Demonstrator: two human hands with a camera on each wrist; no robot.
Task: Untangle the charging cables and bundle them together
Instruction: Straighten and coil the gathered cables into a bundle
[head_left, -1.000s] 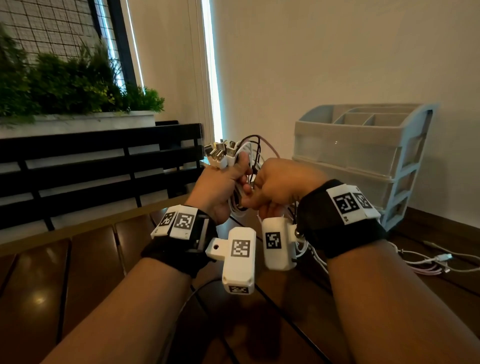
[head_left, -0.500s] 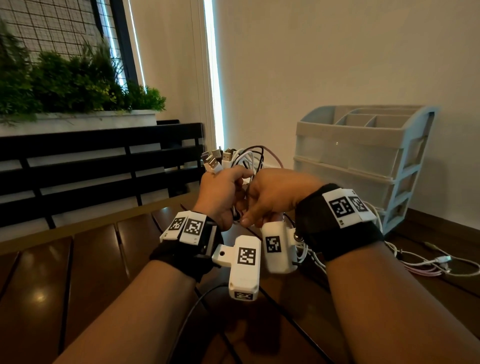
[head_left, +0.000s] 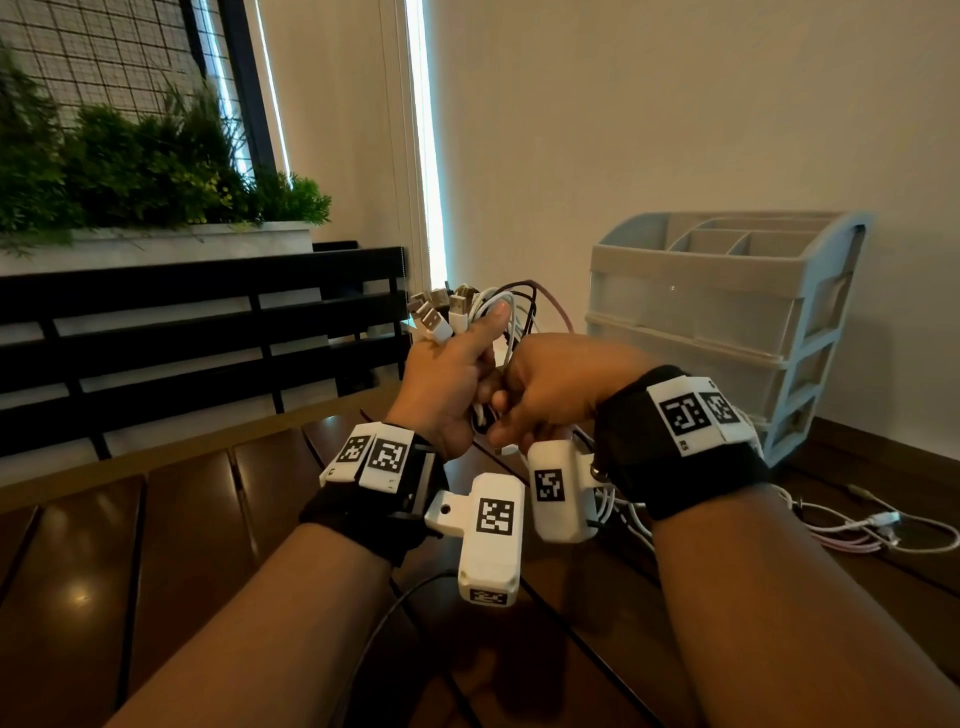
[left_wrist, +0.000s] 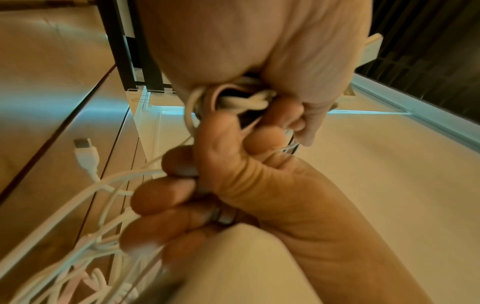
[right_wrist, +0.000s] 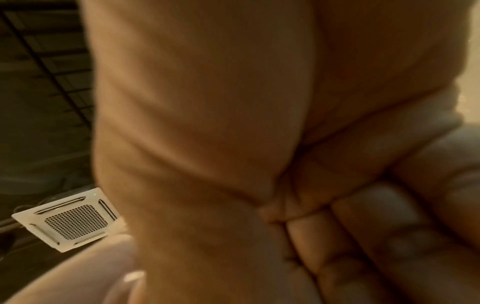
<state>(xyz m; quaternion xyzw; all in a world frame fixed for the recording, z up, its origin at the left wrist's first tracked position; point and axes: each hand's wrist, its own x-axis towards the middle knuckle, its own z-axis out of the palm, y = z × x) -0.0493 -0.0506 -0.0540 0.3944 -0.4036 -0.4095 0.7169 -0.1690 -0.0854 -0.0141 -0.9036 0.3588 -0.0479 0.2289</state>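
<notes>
Both hands meet above the wooden table (head_left: 171, 525). My left hand (head_left: 447, 379) grips a bundle of white, black and pink charging cables (head_left: 511, 312), thumb lying up along the loops, with several USB plugs (head_left: 434, 314) sticking out above the fist. My right hand (head_left: 556, 389) is curled round the same cables just beside it. In the left wrist view the left hand (left_wrist: 228, 45) clamps the knotted strands (left_wrist: 244, 100), and the right hand (left_wrist: 233, 181) holds them below. Loose ends (head_left: 878, 525) trail onto the table. The right wrist view shows only the blurred right hand (right_wrist: 233, 123).
A pale drawer organiser (head_left: 727, 322) stands on the table at the right, against the wall. A black slatted bench back (head_left: 197, 322) and a planter (head_left: 156, 244) lie to the left. A white plug (left_wrist: 85, 152) rests on the table.
Both hands have stayed together, shifting only slightly. My left thumb, folded across the bundle half a second ago, now points up along the white loops again.
</notes>
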